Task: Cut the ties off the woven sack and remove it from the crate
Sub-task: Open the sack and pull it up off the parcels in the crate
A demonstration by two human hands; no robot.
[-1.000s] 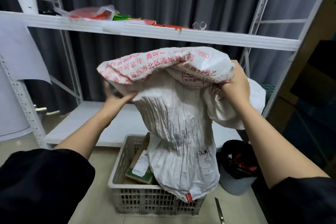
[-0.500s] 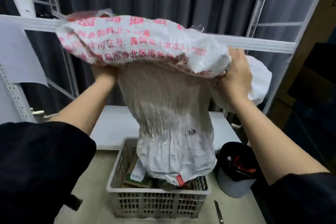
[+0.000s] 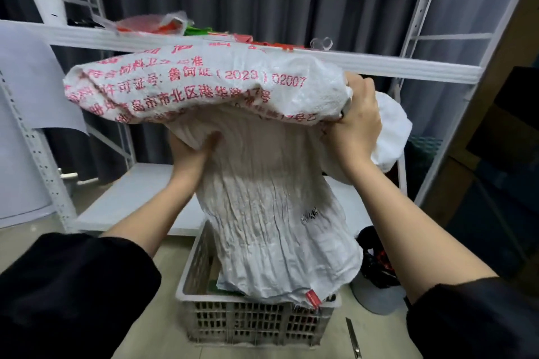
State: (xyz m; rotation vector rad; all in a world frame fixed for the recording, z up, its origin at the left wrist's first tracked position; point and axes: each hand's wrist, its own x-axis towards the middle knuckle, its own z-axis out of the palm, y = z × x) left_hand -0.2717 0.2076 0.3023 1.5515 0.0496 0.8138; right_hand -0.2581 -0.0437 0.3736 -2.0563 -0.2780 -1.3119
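- Holding the white woven plastic sack with red printed lettering (image 3: 204, 87) up over the pale grey slotted plastic crate (image 3: 256, 320), both hands keep its folded-over top bunched.
- Left hand (image 3: 194, 151): grip clenched on crumpled cloth under the printed fold.
- Right hand (image 3: 357, 128): grip clenched on the gathered edge at the sack's right end.
- Sack's lower hem, with a small red tag, hangs at the crate's front rim, apparently not yet clear of it.
- Judging by its limp, wrinkled hang, the sack is light, soft and slack; the weave looks slick, so gathered handfuls near the top should hold best.
- Metal scissors (image 3: 353, 339) lie on the floor beside the crate.
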